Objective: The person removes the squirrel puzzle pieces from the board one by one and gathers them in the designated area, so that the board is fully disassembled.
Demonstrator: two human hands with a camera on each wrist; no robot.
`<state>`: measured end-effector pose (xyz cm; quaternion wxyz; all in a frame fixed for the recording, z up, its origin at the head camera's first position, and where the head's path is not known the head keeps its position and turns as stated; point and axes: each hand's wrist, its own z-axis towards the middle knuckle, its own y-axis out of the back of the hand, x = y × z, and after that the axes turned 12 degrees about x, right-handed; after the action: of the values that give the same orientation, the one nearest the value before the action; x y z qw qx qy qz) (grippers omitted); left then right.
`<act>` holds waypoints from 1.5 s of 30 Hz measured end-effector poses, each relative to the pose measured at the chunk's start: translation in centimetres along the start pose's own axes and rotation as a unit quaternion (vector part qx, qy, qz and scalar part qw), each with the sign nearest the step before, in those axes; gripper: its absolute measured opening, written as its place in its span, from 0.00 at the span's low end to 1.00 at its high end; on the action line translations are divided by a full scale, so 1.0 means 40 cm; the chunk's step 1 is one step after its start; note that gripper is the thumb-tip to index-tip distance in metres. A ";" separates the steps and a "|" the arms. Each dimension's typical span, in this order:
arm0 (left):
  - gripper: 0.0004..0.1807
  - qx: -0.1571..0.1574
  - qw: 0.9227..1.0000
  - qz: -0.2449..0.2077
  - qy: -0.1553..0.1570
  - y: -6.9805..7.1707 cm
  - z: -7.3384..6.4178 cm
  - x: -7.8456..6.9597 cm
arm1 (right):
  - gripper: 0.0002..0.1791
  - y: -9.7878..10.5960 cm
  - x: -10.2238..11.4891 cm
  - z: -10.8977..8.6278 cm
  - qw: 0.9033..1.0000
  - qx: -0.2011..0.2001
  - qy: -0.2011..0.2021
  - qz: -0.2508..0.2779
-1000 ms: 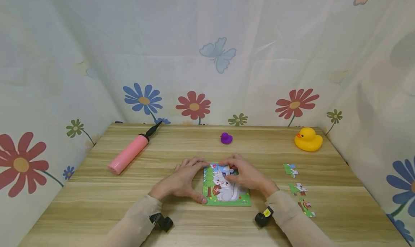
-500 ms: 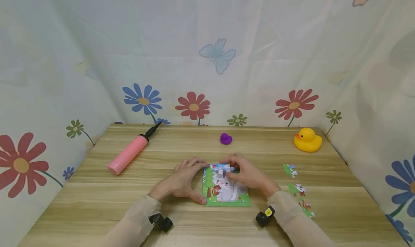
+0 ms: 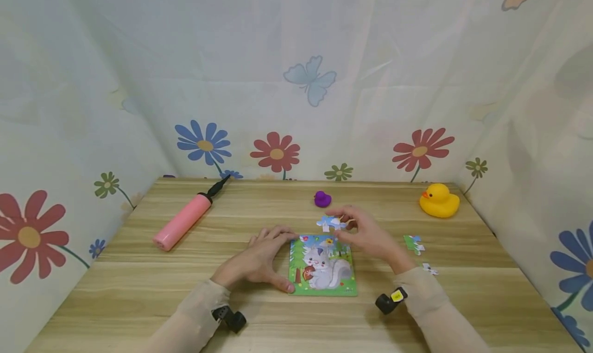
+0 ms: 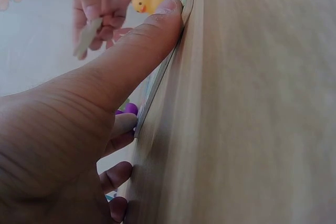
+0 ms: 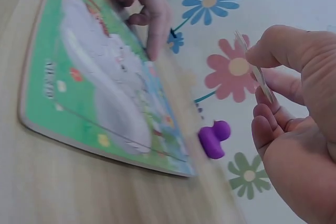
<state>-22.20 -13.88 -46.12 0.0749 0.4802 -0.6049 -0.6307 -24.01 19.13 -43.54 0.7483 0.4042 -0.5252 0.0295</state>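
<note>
Pink pump: I see the pink pump (image 3: 185, 220) lying aslant at the far left of the wooden table (image 3: 125, 301), its black nozzle toward the flowered cloth (image 3: 231, 49).
Left hand: from my head view the left hand (image 3: 260, 258) is spread along the board's left edge, thumb at the near corner, index finger at the far one; in my left wrist view the thumb lies straight over the rim, and the fingers touch it without closing around it.
Squirrel board: the squirrel board (image 3: 323, 265) lies flat on the table just right of that hand, its green border nearest me.
Purple duck: the purple duck (image 3: 322, 199) sits beyond the board, well apart from it.
Sky piece: I find the blue-and-white sky piece (image 3: 327, 223) near the board's far edge, in the right hand's grip.
Right hand: the right hand (image 3: 368, 233) pinches it between thumb and fingers, the gap only the piece's thickness in my right wrist view.
Loose pieces: two loose pieces (image 3: 414, 244) lie right of that hand, the nearer one partly covered by the sleeve (image 3: 423, 290).
Yellow duck: the yellow duck (image 3: 439, 200) sits at the far right.
</note>
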 end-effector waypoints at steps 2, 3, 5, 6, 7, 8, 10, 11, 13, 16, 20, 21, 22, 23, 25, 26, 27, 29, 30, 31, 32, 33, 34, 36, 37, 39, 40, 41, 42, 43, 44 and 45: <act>0.69 0.000 1.000 -0.001 -0.002 -0.001 -0.001 0.001 | 0.25 0.012 0.009 -0.006 1.000 -0.014 0.000 0.004; 0.69 -0.001 1.000 -0.001 -0.002 -0.001 -0.001 0.002 | 0.25 0.018 0.013 -0.010 1.000 -0.020 0.000 0.005; 0.69 -0.001 1.000 -0.001 -0.002 -0.002 -0.001 0.004 | 0.25 0.030 0.018 -0.020 1.000 -0.028 -0.002 0.003; 0.69 -0.001 1.000 -0.001 -0.001 -0.002 -0.001 0.004 | 0.24 0.036 0.019 -0.025 0.999 -0.032 -0.003 -0.002; 0.69 0.000 1.000 -0.001 -0.001 -0.003 -0.001 0.004 | 0.23 0.043 0.019 -0.030 0.999 -0.035 -0.006 -0.007; 0.69 0.000 1.000 0.000 -0.001 -0.003 -0.001 0.005 | 0.23 0.050 0.017 -0.037 0.999 -0.038 -0.007 -0.011; 0.69 0.002 1.000 -0.001 0.000 -0.003 0.000 0.005 | 0.22 0.067 0.012 -0.050 0.999 -0.044 -0.013 -0.016; 0.69 0.002 1.000 0.000 0.000 -0.004 0.001 0.005 | 0.22 0.076 0.007 -0.057 0.999 -0.048 -0.016 -0.018; 0.69 0.003 1.000 0.000 0.000 -0.004 0.002 0.005 | 0.22 0.095 0.000 -0.070 0.998 -0.054 -0.024 -0.019; 0.69 0.003 1.000 0.001 0.000 -0.004 0.002 0.005 | 0.23 0.122 -0.008 -0.091 0.997 -0.060 -0.037 -0.022; 0.68 0.002 1.000 0.000 -0.001 -0.004 0.002 0.005 | 0.25 0.149 -0.016 -0.118 0.996 -0.072 -0.044 -0.027; 0.68 0.002 1.000 -0.001 -0.001 -0.004 0.001 0.004 | 0.25 0.155 -0.018 -0.126 0.996 -0.075 -0.045 -0.027; 0.68 0.002 1.000 -0.001 -0.002 -0.004 0.001 0.004 | 0.25 0.160 -0.019 -0.133 0.996 -0.078 -0.045 -0.025; 0.68 0.002 1.000 -0.001 -0.002 -0.004 0.001 0.004 | 0.25 0.166 -0.020 -0.140 0.995 -0.081 -0.046 -0.025; 0.68 0.002 1.000 -0.002 -0.001 -0.004 0.001 0.003 | 0.25 0.176 -0.023 -0.153 0.995 -0.084 -0.049 -0.026; 0.68 0.003 1.000 -0.001 -0.001 -0.004 0.002 0.003 | 0.25 0.180 -0.024 -0.159 0.995 -0.085 -0.051 -0.029; 0.68 0.003 1.000 -0.001 0.000 -0.004 0.002 0.003 | 0.25 0.184 -0.025 -0.165 0.994 -0.087 -0.054 -0.034; 0.68 0.003 1.000 -0.001 0.001 -0.004 0.002 0.003 | 0.24 0.191 -0.029 -0.177 0.993 -0.090 -0.058 -0.043; 0.68 0.003 1.000 -0.001 0.001 -0.004 0.003 0.003 | 0.24 0.193 -0.031 -0.182 0.993 -0.092 -0.061 -0.047; 0.68 0.002 1.000 -0.001 0.000 -0.004 0.003 0.003 | 0.24 0.195 -0.033 -0.187 0.992 -0.093 -0.062 -0.051; 0.68 0.002 1.000 0.000 0.000 -0.003 0.002 0.004 | 0.24 0.196 -0.036 -0.190 0.992 -0.093 -0.064 -0.053; 0.68 0.002 1.000 -0.001 0.001 -0.003 0.002 0.003 | 0.24 0.196 -0.039 -0.194 0.992 -0.093 -0.066 -0.056; 0.68 0.002 1.000 0.000 0.000 -0.003 0.002 0.003 | 0.24 0.197 -0.043 -0.198 0.992 -0.093 -0.069 -0.056; 0.68 0.002 1.000 0.000 -0.001 -0.003 0.001 0.003 | 0.24 0.197 -0.051 -0.204 0.991 -0.091 -0.076 -0.057; 0.68 0.002 1.000 0.001 -0.001 -0.003 0.001 0.003 | 0.24 0.197 -0.056 -0.207 0.991 -0.089 -0.081 -0.057; 0.68 0.003 1.000 0.001 -0.002 -0.002 0.001 0.002 | 0.24 0.197 -0.067 -0.213 0.991 -0.085 -0.090 -0.058; 0.68 0.003 1.000 0.002 -0.002 -0.002 0.001 0.001 | 0.23 0.197 -0.073 -0.216 0.991 -0.083 -0.093 -0.056; 0.68 0.003 1.000 0.003 -0.002 -0.002 0.001 0.001 | 0.23 0.196 -0.079 -0.218 0.991 -0.080 -0.096 -0.055; 0.68 0.003 1.000 0.002 -0.002 -0.002 0.001 0.001 | 0.23 0.195 -0.086 -0.221 0.991 -0.077 -0.099 -0.053; 0.68 0.002 1.000 0.002 -0.002 -0.002 0.001 0.001 | 0.23 0.194 -0.092 -0.223 0.991 -0.074 -0.102 -0.052; 0.68 0.003 1.000 0.002 -0.001 -0.002 0.001 0.001 | 0.23 0.193 -0.098 -0.226 0.991 -0.071 -0.103 -0.050; 0.68 0.003 1.000 0.002 0.000 -0.002 0.001 0.001 | 0.23 0.191 -0.104 -0.228 0.991 -0.068 -0.106 -0.050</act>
<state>-22.20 -13.87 -46.22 0.0746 0.4793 -0.6076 -0.6289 -22.50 31.65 -43.61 0.7147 0.3786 -0.5817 -0.0868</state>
